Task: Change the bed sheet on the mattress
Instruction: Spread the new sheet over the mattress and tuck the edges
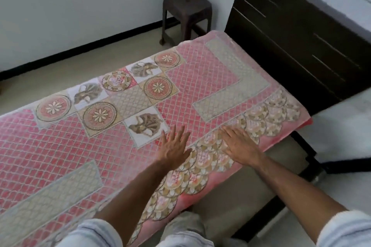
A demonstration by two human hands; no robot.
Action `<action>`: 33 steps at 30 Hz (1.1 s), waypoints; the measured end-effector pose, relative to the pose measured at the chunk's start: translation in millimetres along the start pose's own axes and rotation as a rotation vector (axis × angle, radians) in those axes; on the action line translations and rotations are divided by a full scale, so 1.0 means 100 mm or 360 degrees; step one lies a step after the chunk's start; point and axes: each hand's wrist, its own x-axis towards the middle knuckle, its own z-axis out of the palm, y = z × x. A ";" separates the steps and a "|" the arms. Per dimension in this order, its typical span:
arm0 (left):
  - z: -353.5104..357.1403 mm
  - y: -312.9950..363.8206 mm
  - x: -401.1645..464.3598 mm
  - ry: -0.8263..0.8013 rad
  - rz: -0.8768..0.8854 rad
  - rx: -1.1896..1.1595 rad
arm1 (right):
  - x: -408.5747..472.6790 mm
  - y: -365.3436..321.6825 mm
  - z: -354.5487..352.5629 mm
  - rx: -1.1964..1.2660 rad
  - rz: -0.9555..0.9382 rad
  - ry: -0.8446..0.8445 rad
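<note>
Pink patterned bed sheet point(140, 106) lies spread flat over the mattress, reaching the headboard point(291, 36) at two o'clock. Left hand point(173, 147) and right hand point(240, 147) press flat on it, fingers wide, holding nothing, near the scalloped border. Looks nearly done: smoothing now, perhaps tucking the near edge left.

A person seen from their own head. The left hand point(174, 147) and right hand point(241, 147) are bare, without rings or a watch. Both forearms are bare; pale grey-white sleeves point(349, 228) are pushed up above the elbows. Light grey trousers point(183, 226) show between the sleeves.
</note>
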 end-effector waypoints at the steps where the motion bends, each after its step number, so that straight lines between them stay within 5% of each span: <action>1: -0.09 0.10 0.16 -0.0007 -0.0014 -0.0014 | 0.12 0.23 -0.09 0.0035 0.0009 -0.0010; 10: -0.27 0.76 1.65 -0.0051 -0.0351 -0.0115 | 1.48 2.13 -0.16 -0.0063 -0.0329 -0.0172; 19: 0.30 2.07 3.31 -0.0458 -0.0605 -0.0248 | 2.72 4.24 0.64 -0.0019 -0.0330 -0.0447; 26: 0.89 2.20 4.31 -0.0304 -0.0597 -0.0215 | 3.15 4.79 1.46 -0.0198 -0.0834 -0.0018; 33: 1.11 1.97 4.85 0.0109 -0.0542 -0.0189 | 3.75 5.26 1.49 -0.0054 -0.0241 0.0471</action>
